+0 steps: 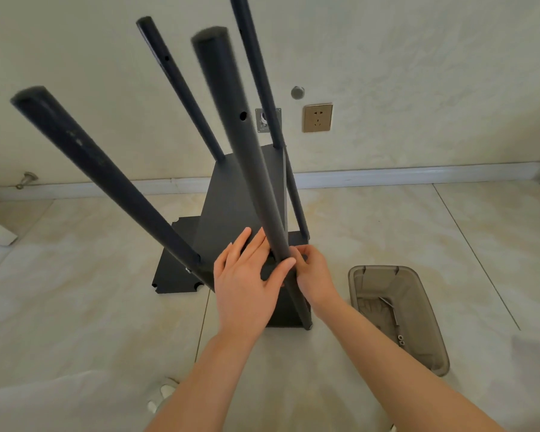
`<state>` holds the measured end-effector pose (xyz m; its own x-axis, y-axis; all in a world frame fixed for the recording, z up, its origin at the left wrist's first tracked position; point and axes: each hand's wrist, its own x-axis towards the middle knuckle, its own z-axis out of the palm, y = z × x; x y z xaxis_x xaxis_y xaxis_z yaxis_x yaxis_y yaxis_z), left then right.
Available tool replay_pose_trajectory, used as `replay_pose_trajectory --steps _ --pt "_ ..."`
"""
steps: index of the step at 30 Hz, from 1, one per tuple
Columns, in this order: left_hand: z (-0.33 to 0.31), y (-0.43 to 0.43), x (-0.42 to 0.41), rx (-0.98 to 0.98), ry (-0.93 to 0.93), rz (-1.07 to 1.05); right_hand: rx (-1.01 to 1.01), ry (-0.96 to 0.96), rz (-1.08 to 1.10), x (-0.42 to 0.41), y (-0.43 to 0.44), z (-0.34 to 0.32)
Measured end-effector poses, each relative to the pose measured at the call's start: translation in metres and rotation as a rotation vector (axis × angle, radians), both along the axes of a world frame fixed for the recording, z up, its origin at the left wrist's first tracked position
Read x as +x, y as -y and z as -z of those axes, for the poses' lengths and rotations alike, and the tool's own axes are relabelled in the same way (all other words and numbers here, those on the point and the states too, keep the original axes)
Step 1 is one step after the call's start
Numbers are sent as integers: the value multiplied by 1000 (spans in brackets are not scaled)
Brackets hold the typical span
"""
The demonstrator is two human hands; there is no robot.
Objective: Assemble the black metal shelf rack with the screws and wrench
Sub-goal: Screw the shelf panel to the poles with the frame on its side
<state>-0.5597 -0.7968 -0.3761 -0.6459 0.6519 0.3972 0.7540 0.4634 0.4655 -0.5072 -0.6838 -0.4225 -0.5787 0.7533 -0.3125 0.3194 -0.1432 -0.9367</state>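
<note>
The black metal rack stands on the floor with several poles rising toward me. Its upper shelf panel sits between them and a lower panel lies beneath. My left hand lies flat on the upper panel, fingers straight, thumb pressed against the nearest pole. My right hand is on the pole's right side, fingers curled round it where it meets the panel corner; anything pinched there is hidden. A small screw head shows on the left pole.
A grey plastic bin stands on the tiled floor to the right, holding a wrench and a few washers. The wall with a socket is just behind the rack. White cloth covers the floor at lower left.
</note>
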Motion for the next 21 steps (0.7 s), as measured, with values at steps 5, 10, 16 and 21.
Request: replay_pose_trajectory --steps 5,10,16,21 --pt "-12 18 0 65 186 -20 -12 9 -27 1 15 -8" --pt "-16 35 -2 141 336 -21 -2 2 -35 4 31 -14" --pt "-17 60 -5 218 540 -38 -7 -6 -121 7 43 -21" --pt "-7 76 -14 247 741 -61 45 38 -207 11 47 -19"
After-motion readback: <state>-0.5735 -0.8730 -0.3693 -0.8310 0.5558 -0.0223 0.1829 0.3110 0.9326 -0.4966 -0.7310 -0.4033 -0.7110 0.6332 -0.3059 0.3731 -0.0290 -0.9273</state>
